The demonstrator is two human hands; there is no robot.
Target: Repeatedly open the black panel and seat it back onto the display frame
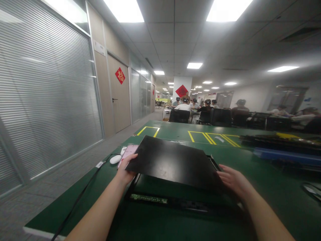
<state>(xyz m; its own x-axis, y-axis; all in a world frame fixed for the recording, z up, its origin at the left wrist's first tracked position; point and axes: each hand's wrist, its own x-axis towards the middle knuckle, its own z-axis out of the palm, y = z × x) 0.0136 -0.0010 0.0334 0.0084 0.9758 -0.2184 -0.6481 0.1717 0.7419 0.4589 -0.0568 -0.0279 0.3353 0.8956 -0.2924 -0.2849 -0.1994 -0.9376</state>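
Note:
A flat, glossy black panel (170, 160) is held at a tilt above the green table. My left hand (127, 169) grips its left edge, with the thumb on top and the fingers underneath. At the opposite edge, my right hand (232, 180) holds the panel's side with its fingers pressed along it; part of that hand is blurred. Below the panel lies a thin black frame (180, 203), its near bar carrying a green circuit board strip (149, 198). The panel hides much of the frame, though its far right corner shows beside my right fingers.
A pink-screened phone (128, 152) and a white mouse (115, 159) lie beyond my left hand. A black cable (82, 187) crosses the table's left side. Dark parts (281, 142) and a blue strip (273, 154) lie right. Yellow tape (151, 127) marks the green table (170, 127). People sit farther back.

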